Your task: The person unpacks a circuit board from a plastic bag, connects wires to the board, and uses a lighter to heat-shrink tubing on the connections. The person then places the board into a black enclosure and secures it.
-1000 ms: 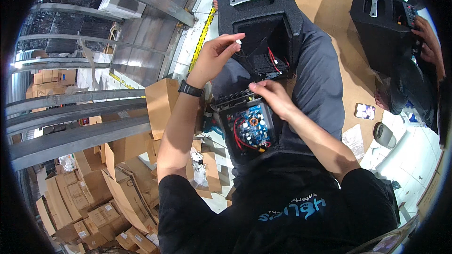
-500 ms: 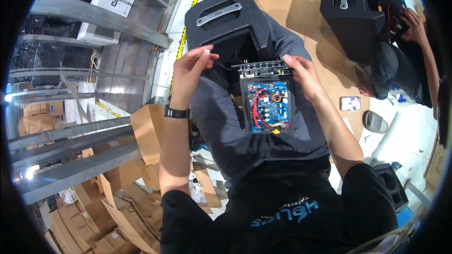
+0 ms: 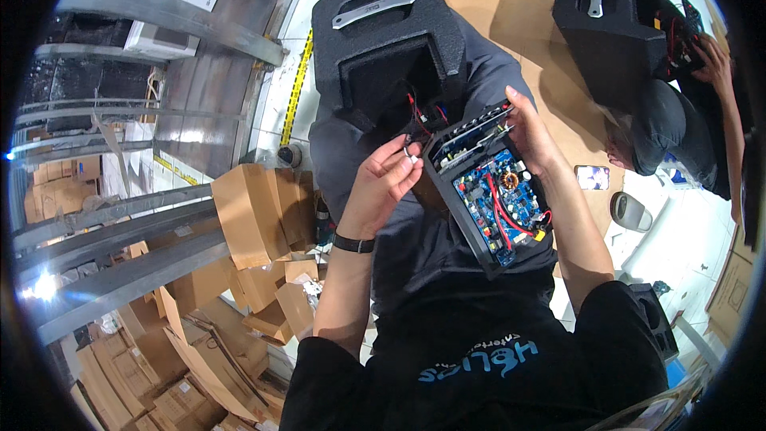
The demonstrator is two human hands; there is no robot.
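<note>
At right, the right hand (image 3: 533, 134) clasps a circuit-board module (image 3: 496, 201); the left hand (image 3: 384, 185) pinches, apparently, a white connector (image 3: 414, 160).

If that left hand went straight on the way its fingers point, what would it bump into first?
Probably the thin red and black wires at the opening of the black, rough-textured speaker cabinet, just beyond the left hand. Depth is unclear in this single view.
</note>
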